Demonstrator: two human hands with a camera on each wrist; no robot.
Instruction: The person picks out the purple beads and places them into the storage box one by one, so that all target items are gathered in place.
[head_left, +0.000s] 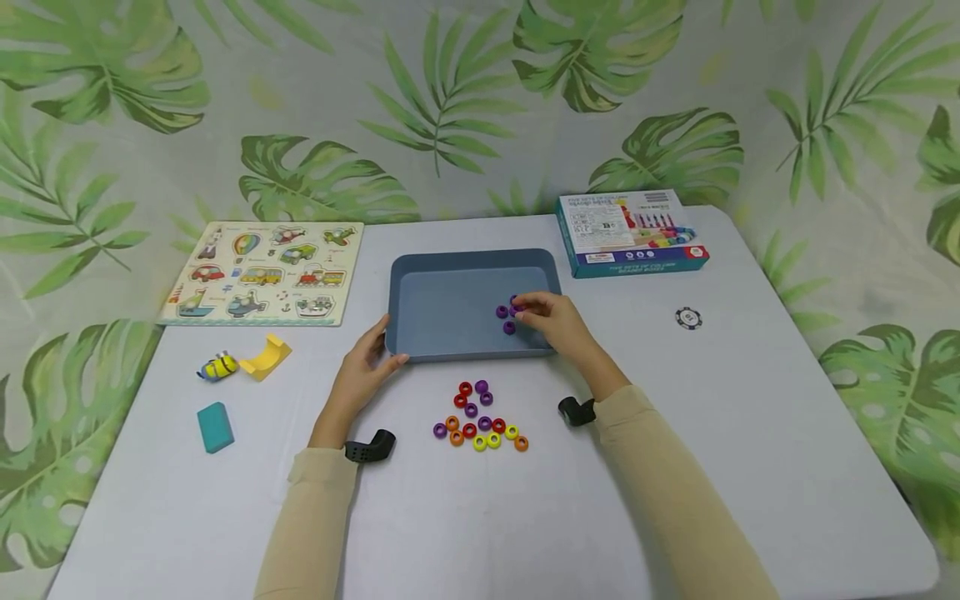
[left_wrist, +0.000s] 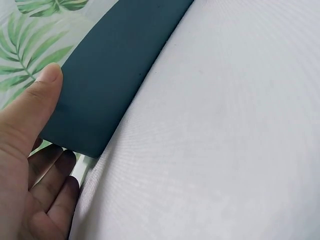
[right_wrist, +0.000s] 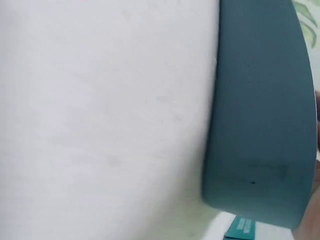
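Observation:
A blue-grey tray [head_left: 450, 312] lies on the table in the head view. My left hand [head_left: 362, 371] grips its near left corner; in the left wrist view the thumb [left_wrist: 49, 75] lies along the tray's wall [left_wrist: 107, 85] and the fingers bend round the corner. Over the tray's right part, my right hand [head_left: 558, 327] pinches a purple bead [head_left: 514, 311] between thumb and forefinger. Other purple beads [head_left: 509, 327] lie close by in the tray. Several red, orange, yellow and purple beads [head_left: 485, 423] are spread on the cloth in front. The tray's wall [right_wrist: 262, 115] hides most of the right hand in its wrist view.
A picture puzzle board [head_left: 262, 273] lies at the back left, a boxed set [head_left: 633, 233] at the back right. Left of the tray are a striped toy bee [head_left: 218, 367], a yellow arch block [head_left: 266, 358] and a teal block [head_left: 216, 427]. Rightward lies a round chip [head_left: 688, 318].

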